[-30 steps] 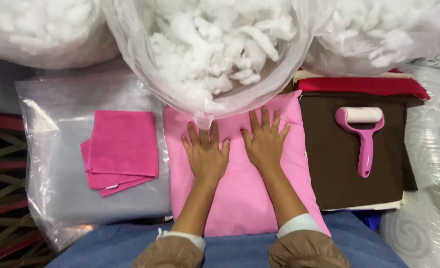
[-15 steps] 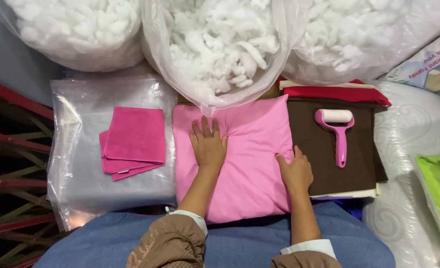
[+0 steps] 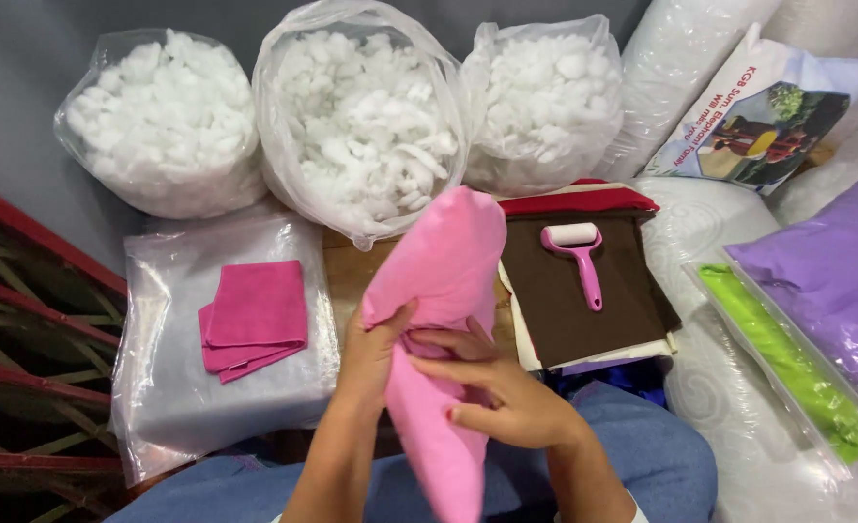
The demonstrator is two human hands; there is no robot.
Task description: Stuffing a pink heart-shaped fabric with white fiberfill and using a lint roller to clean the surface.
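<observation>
three clear stuffing bags [image 3: 361,116] at back, printed white sack [image 3: 758,116] upper right

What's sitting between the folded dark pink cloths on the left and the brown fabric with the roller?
In the head view, the pink pillow, gripped upright by the left hand and right hand, with bare wooden board behind it.

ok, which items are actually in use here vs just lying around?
In use:
- pink pillow, lifted, held by left hand and right hand

Lying about:
- three clear bags of white stuffing
- folded pink cloths on clear plastic sheet
- pink lint roller on brown fabric
- green and purple bagged fabrics
</observation>
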